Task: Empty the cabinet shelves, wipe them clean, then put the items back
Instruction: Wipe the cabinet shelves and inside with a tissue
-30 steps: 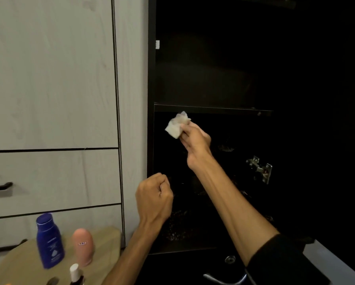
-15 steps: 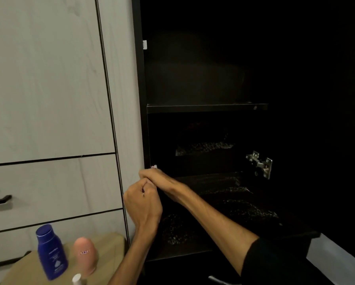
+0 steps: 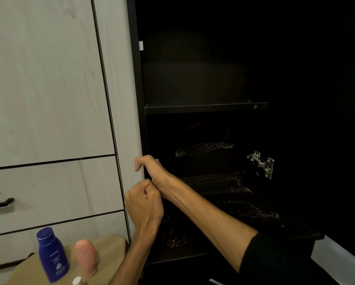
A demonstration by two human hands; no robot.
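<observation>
A: Was the light even?

B: No. The pale cabinet doors (image 3: 45,83) on the left were well lit, but the open cabinet (image 3: 203,79) was almost black; only some glints showed on its lower shelf (image 3: 230,190).

A: And the sharpness?

B: The blue bottle (image 3: 52,256) looked a little soft, and the door lines leaned near the edges.

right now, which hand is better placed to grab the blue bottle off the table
Probably the left. The left hand is lower and on the side of the table, where the blue bottle stands; the right hand is higher, at the cabinet edge.
</observation>
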